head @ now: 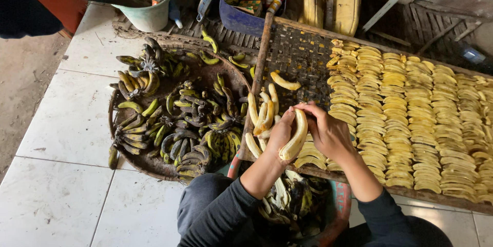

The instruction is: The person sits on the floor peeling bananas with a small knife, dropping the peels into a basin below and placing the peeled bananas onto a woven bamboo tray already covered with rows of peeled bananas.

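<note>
Yellow peeled banana (295, 138) gripped by both left hand (280, 135) and right hand (328, 134); woven drying tray (303, 54) mostly filled at three o'clock, unpeeled bunches (174, 118) waiting at nine.

Plenty out of sight here

The right hand (328, 133) covers the peeled banana's (295, 137) tip; the drying rack (308, 57) runs off the right edge, the blue box (241, 18) is cut at the top, and the peel tub (339, 200) sits half behind the arms.
</note>
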